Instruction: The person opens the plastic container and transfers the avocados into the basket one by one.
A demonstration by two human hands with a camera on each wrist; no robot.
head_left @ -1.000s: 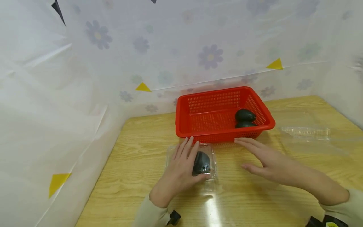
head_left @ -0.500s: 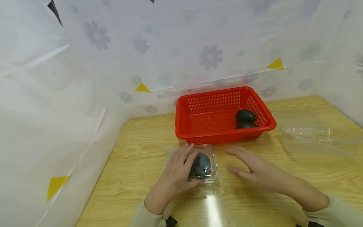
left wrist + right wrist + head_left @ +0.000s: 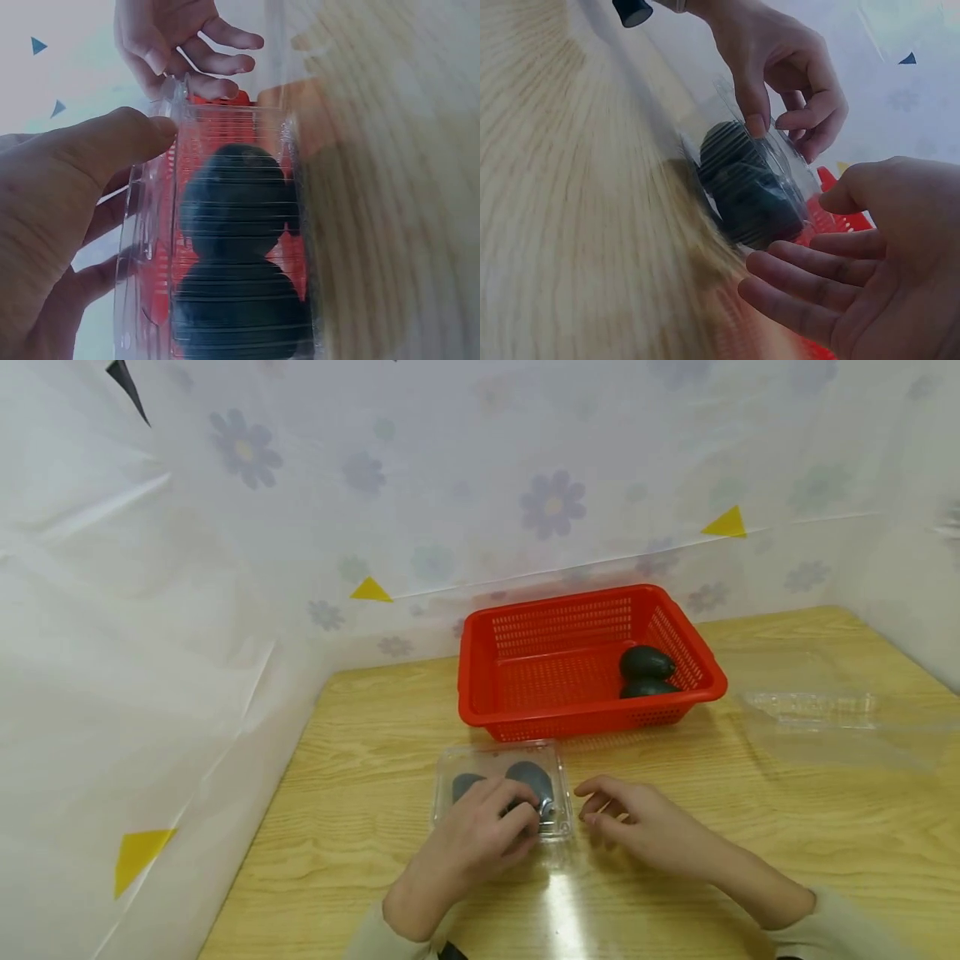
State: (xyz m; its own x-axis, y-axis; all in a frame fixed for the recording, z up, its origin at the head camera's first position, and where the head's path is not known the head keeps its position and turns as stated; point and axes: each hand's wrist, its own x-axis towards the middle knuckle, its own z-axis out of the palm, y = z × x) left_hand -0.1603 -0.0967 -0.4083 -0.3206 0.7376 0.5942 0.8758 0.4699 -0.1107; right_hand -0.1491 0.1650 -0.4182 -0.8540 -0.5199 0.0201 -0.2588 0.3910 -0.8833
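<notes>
A clear plastic clamshell box (image 3: pixel 491 762) lies closed on the table, with dark avocados (image 3: pixel 531 779) showing through its lid. My left hand (image 3: pixel 480 831) bends over the near part of the box with curled fingers. In the left wrist view, its thumb (image 3: pixel 146 135) lies at the lid's rim while the other fingers are on the top side. Just off the box's right edge is my right hand (image 3: pixel 645 818), fingers loosely bent and holding nothing. The right wrist view shows its spread fingers (image 3: pixel 802 274) close to the box's end.
A red plastic basket (image 3: pixel 555 720) stands right behind the box, with dark avocados (image 3: pixel 645 664) in its right end. An opened clear plastic container (image 3: pixel 817 710) lies at the right. White flowered sheeting (image 3: pixel 555 552) closes off the back and sides.
My left hand has drawn back toward the near edge of the box and its fingers have curled. The right hand has moved left and nearer, up to the box's right side.
</notes>
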